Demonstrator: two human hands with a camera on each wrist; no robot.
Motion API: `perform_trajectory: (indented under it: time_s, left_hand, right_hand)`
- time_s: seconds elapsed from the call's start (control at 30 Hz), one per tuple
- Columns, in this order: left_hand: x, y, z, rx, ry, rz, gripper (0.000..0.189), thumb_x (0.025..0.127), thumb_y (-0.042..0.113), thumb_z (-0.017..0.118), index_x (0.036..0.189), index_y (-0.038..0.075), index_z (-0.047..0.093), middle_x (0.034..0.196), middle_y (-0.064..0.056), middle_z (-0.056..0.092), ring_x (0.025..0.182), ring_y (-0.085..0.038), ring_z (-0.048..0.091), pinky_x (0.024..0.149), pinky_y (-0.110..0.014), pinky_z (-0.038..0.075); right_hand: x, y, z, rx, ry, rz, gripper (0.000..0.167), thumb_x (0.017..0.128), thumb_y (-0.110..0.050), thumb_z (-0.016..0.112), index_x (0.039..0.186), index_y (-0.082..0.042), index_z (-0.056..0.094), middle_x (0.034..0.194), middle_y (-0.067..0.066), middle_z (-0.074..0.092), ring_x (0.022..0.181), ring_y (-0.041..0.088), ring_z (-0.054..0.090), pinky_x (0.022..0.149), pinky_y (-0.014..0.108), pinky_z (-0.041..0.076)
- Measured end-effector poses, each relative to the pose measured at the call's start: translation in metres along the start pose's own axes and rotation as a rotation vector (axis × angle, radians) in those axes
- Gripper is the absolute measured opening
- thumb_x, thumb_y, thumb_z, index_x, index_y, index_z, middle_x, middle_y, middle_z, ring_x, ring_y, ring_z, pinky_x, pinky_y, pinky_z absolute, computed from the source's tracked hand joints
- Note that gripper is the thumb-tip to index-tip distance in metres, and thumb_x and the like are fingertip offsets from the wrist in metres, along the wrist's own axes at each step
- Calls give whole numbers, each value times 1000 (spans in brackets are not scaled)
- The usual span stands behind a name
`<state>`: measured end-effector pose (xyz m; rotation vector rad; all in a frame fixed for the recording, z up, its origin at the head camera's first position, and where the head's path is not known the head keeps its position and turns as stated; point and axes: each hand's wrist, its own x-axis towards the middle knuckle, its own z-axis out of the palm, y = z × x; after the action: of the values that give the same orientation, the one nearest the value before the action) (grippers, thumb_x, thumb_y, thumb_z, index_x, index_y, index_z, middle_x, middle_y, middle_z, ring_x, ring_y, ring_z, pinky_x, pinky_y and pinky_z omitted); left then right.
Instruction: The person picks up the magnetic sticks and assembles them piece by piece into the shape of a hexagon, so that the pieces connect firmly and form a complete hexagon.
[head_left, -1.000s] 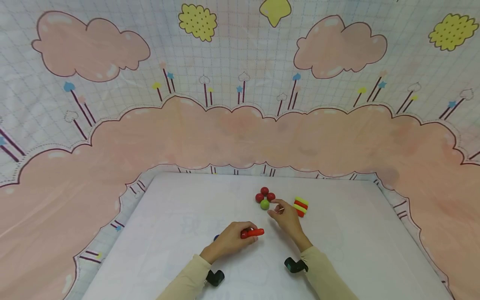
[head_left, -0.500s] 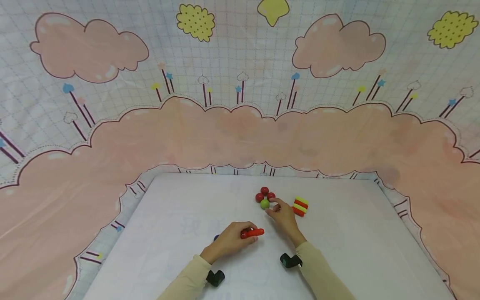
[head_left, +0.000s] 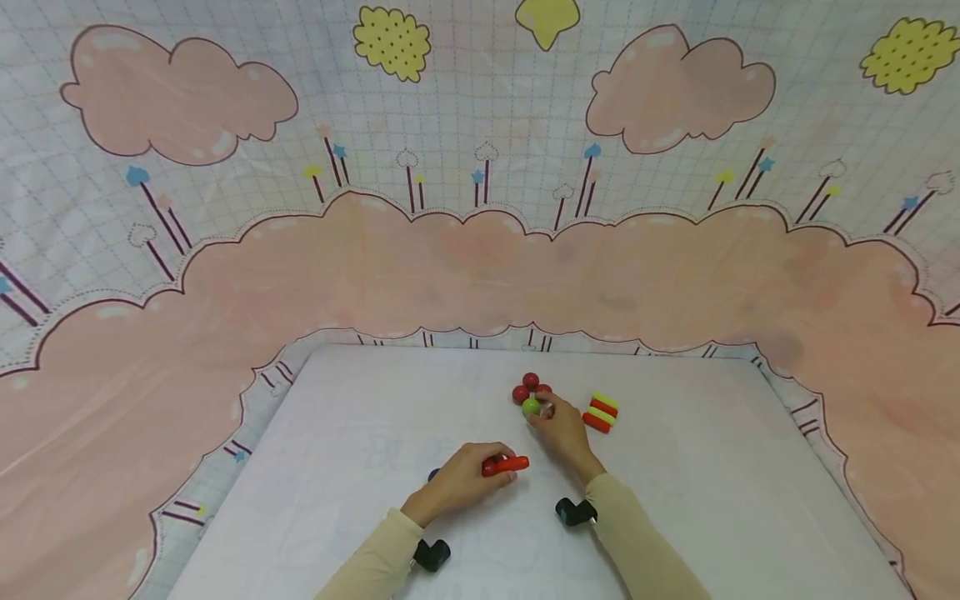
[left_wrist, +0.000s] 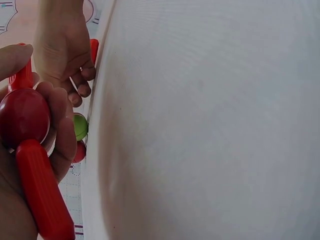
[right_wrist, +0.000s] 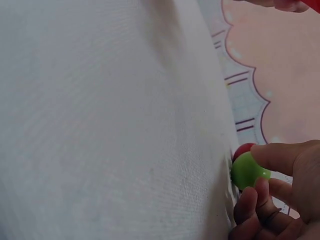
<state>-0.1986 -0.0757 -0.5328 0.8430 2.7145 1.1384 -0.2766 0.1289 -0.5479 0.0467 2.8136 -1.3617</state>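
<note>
My left hand (head_left: 460,481) grips a red ball (left_wrist: 25,117) with a red ribbed rod (left_wrist: 45,190) joined on one side and another red rod end on its other side, under the thumb. My right hand (head_left: 564,430) reaches over a shiny green ball (right_wrist: 247,171), thumb on one side and a fingertip on the other, in a pinch. The green ball sits against several red balls (head_left: 530,381) grouped on the white table; one is partly covered by my right fingers.
Right of my right hand, several yellow and red rods (head_left: 601,412) lie side by side on the white table (head_left: 360,417). A blue ball (head_left: 433,475) peeks out behind my left hand. A patterned cloth (head_left: 465,267) hangs behind the table.
My right hand has moved left and slightly forward, bringing its thumb and fingers from beside the green ball onto it. The left hand keeps its place with the red pieces.
</note>
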Motion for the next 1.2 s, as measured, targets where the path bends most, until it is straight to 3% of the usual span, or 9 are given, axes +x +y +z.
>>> perform_trajectory:
  time_s: [0.5,0.7,1.03,1.2]
  left_hand:
    - [-1,0,0,-12,-1,-36,25,91,34,70,114,23,67,94,10,67,80,-3,53,74,-21,44]
    - [-1,0,-2,-20,6,-42,25,91,34,69,114,24,67,94,10,67,80,-4,54,74,-22,44]
    - [1,-3,-4,-31,10,-60,26,91,35,69,115,25,67,96,10,67,82,-5,54,74,-22,45]
    - [2,-4,-3,-25,14,-57,25,92,36,68,114,25,67,95,10,67,81,-5,54,73,-22,45]
  right_hand:
    - [1,3,5,-33,38,12,36,84,-27,76,115,-11,68,77,3,56,70,17,49,58,27,36]
    - [-4,3,1,4,24,18,35,86,-27,74,115,-8,68,78,3,55,73,18,49,59,27,37]
    - [-19,-5,-18,44,0,5,36,88,-28,73,119,-11,67,83,5,58,69,17,51,57,25,42]
    - [-23,-11,-29,37,-12,-40,35,86,-28,75,117,-11,69,88,5,60,70,16,55,55,24,44]
